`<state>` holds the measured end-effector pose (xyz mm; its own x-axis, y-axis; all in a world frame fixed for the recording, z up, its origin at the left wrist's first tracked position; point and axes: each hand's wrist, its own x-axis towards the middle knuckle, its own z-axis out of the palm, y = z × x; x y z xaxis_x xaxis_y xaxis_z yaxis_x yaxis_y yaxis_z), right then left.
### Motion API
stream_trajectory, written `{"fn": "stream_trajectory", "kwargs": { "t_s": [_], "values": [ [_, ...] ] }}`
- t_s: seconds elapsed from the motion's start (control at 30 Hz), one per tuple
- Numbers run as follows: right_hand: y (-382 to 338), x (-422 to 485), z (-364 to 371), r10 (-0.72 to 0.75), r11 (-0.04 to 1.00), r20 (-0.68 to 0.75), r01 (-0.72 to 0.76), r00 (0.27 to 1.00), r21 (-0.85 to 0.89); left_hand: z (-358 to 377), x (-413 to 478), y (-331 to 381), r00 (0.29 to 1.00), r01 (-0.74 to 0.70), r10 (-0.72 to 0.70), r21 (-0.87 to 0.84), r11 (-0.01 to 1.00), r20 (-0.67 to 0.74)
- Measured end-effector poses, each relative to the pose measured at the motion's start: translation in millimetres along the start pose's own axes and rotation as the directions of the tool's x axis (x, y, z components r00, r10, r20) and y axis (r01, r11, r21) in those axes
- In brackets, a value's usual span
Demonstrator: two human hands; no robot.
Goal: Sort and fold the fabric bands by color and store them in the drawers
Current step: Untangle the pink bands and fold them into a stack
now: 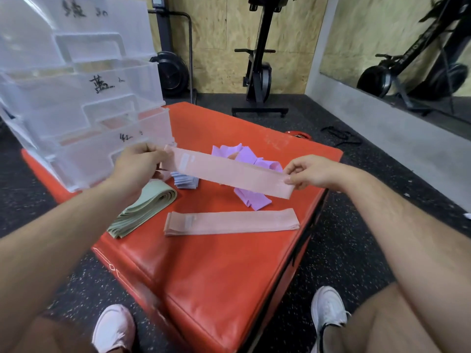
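Observation:
A pink fabric band [229, 171] is stretched flat in the air above the red padded box [216, 271]. My left hand [137, 166] pinches its left end and my right hand [313, 171] pinches its right end. Below it, a stack of flat pink bands [230, 221] lies on the box. A pile of green bands [142, 207] lies at the left, a small stack of folded blue bands [186, 180] sits behind it, and loose purple bands [251, 161] are heaped further back, partly hidden by the held band. A clear plastic drawer unit [84, 98] stands at the back left.
The drawers carry handwritten labels and the lower ones are pulled partly out. Black speckled floor surrounds the box. Exercise machines [260, 59] stand at the wooden back wall, and a mirror [407, 47] is on the right. My two white shoes [328, 312] are at the bottom.

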<state>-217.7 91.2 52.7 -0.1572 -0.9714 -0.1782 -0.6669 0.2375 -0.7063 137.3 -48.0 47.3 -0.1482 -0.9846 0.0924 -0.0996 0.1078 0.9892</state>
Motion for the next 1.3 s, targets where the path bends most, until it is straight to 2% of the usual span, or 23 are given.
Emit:
{"fn": "stream_trajectory", "kwargs": {
  "t_s": [0.17, 0.3, 0.43, 0.63, 0.77, 0.83, 0.93, 1.03, 1.17, 1.3],
  "values": [
    [12.7, -15.5, 12.3, 0.041, 0.996, 0.007, -0.040, 0.999, -0.081, -2.2, -24.0, -29.0, 0.997, 0.049, -0.060, 0.231, 0.972, 0.042],
    [19.4, -23.4, 27.5, 0.029, 0.969, 0.015, -0.024, 0.999, -0.247, -1.5, -40.9, -51.5, 0.998, -0.039, 0.015, 0.423, 0.905, 0.061],
    [25.2, -25.8, 39.7, 0.000, 0.923, 0.007, 0.003, 1.000, -0.384, -4.6, -49.9, -66.9, 0.978, -0.192, 0.110, 0.573, 0.797, 0.175],
    [34.0, -22.1, 56.7, -0.047, 0.857, -0.038, 0.020, 0.998, -0.514, -2.6, -51.6, -74.7, 0.971, -0.212, 0.058, 0.716, 0.664, 0.234],
    [37.6, -19.2, 57.8, -0.091, 0.810, -0.008, 0.069, 0.996, -0.582, -5.2, -50.4, -83.1, 0.943, -0.319, 0.121, 0.741, 0.591, 0.310],
    [35.7, -21.0, 56.5, -0.126, 0.824, 0.041, 0.127, 0.991, -0.552, -6.5, -49.2, -81.9, 0.895, -0.438, 0.199, 0.697, 0.568, 0.400],
    [30.9, -25.4, 58.5, -0.115, 0.853, 0.153, 0.177, 0.981, -0.491, -4.7, -52.1, -76.8, 0.812, -0.542, 0.150, 0.632, 0.554, 0.564],
    [28.8, -25.5, 60.8, -0.133, 0.826, 0.155, 0.196, 0.979, -0.528, -0.4, -55.8, -79.1, 0.780, -0.548, 0.057, 0.638, 0.541, 0.623],
    [26.7, -24.0, 60.6, -0.123, 0.806, 0.160, 0.193, 0.979, -0.560, 3.6, -50.5, -81.7, 0.742, -0.597, 0.103, 0.582, 0.552, 0.663],
    [18.3, -18.8, 60.5, -0.171, 0.815, 0.094, 0.194, 0.981, -0.546, 8.7, -44.9, -75.4, 0.769, -0.555, 0.029, 0.644, 0.527, 0.639]
  ]
}}
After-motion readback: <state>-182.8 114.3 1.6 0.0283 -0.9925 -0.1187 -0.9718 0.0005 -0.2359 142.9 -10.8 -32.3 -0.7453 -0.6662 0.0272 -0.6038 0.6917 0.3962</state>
